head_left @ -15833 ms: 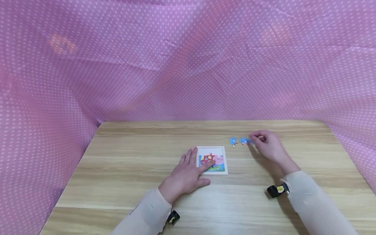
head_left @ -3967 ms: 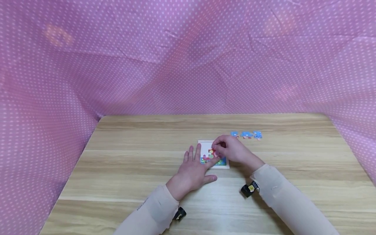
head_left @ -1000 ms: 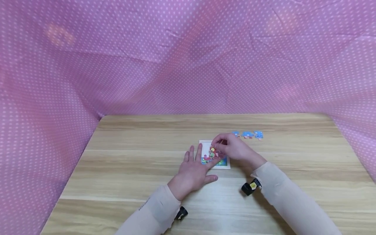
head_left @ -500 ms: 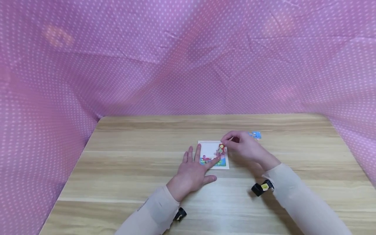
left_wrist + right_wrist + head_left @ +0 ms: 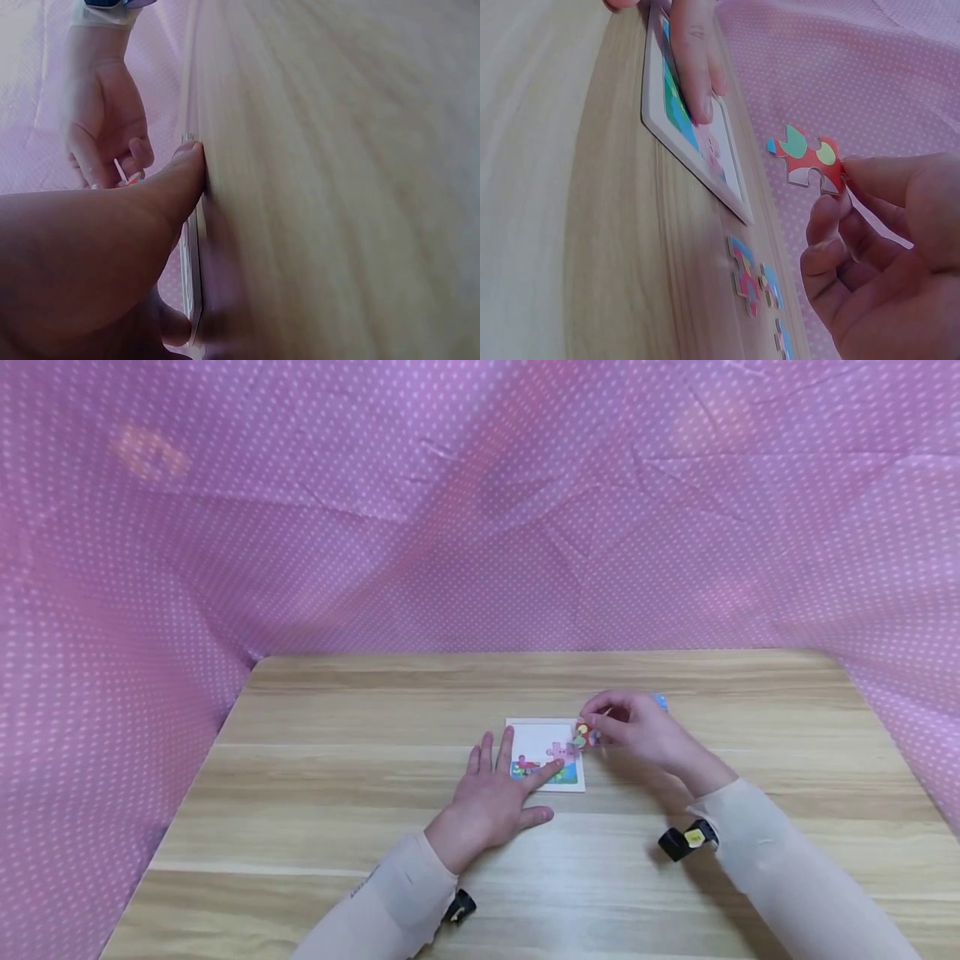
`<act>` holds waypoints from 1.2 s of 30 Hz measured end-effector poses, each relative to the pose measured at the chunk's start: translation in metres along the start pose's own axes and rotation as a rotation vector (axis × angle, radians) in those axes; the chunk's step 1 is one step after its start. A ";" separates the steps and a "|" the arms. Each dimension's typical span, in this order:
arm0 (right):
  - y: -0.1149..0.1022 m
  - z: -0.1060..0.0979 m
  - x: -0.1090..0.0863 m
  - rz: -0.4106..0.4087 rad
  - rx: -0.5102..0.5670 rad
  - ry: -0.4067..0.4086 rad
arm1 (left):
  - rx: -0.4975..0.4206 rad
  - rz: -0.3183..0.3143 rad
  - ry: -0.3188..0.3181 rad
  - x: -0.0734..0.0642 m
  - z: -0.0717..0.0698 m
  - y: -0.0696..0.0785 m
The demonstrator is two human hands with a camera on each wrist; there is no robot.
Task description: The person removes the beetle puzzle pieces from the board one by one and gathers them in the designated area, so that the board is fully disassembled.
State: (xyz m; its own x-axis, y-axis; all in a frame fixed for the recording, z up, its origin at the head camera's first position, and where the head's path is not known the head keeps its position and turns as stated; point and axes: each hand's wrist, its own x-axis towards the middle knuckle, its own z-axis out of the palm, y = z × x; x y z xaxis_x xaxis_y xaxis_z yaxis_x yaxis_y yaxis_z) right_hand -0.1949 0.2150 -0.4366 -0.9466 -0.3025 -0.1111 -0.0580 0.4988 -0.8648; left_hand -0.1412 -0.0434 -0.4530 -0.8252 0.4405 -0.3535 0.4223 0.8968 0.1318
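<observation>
My left hand [image 5: 487, 797] lies with spread, straight fingers over the left and front of a small white-framed puzzle tray [image 5: 543, 722]; its index fingertip rests on the assembled pieces. A green-and-blue row and a pink pig-face piece [image 5: 558, 752] sit in the tray, whose white base shows at the back. Just right of the tray, my right hand [image 5: 641, 727] pinches a red jigsaw piece [image 5: 802, 161] with green and yellow dots between thumb and fingertips. In the right wrist view the piece hangs above the table.
Several loose jigsaw pieces lie right of the tray, including a red-and-blue piece [image 5: 742, 274] and a smaller blue one [image 5: 782, 337]. My right hand mostly hides them in the head view. Pink dotted cloth [image 5: 480, 527] hangs behind the wooden table [image 5: 337, 777].
Over the last second, my right hand has drawn the red piece rightward from the tray's middle to past its right edge. The dotted red section seen in the tray earlier is gone. Left hand stays put.
</observation>
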 end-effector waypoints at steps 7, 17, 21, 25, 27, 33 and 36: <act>0.001 -0.008 -0.003 0.017 0.035 0.004 | -0.026 0.003 0.009 -0.001 -0.001 -0.001; 0.010 -0.020 -0.008 0.012 -0.067 0.050 | -0.060 0.009 0.020 -0.001 0.000 -0.002; 0.016 -0.025 -0.011 0.023 -0.073 0.079 | -0.068 0.011 0.027 -0.001 0.001 -0.001; 0.021 -0.029 -0.013 0.014 -0.088 0.105 | -0.060 0.014 0.041 -0.001 0.002 -0.001; 0.023 -0.031 -0.014 0.018 -0.092 0.110 | -0.051 0.015 0.045 -0.001 0.002 -0.001; 0.028 -0.035 -0.016 0.030 -0.081 0.110 | -0.045 0.017 0.043 -0.001 0.002 -0.001; 0.031 -0.036 -0.017 0.035 -0.106 0.120 | -0.052 0.017 0.040 -0.002 0.001 -0.001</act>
State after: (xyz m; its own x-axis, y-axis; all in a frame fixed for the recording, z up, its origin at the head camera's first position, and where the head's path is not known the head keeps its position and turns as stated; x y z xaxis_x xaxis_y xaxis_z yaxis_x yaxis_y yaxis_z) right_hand -0.1920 0.2653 -0.4439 -0.9794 -0.1873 -0.0759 -0.0509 0.5922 -0.8042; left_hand -0.1396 -0.0447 -0.4536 -0.8328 0.4559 -0.3139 0.4170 0.8897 0.1859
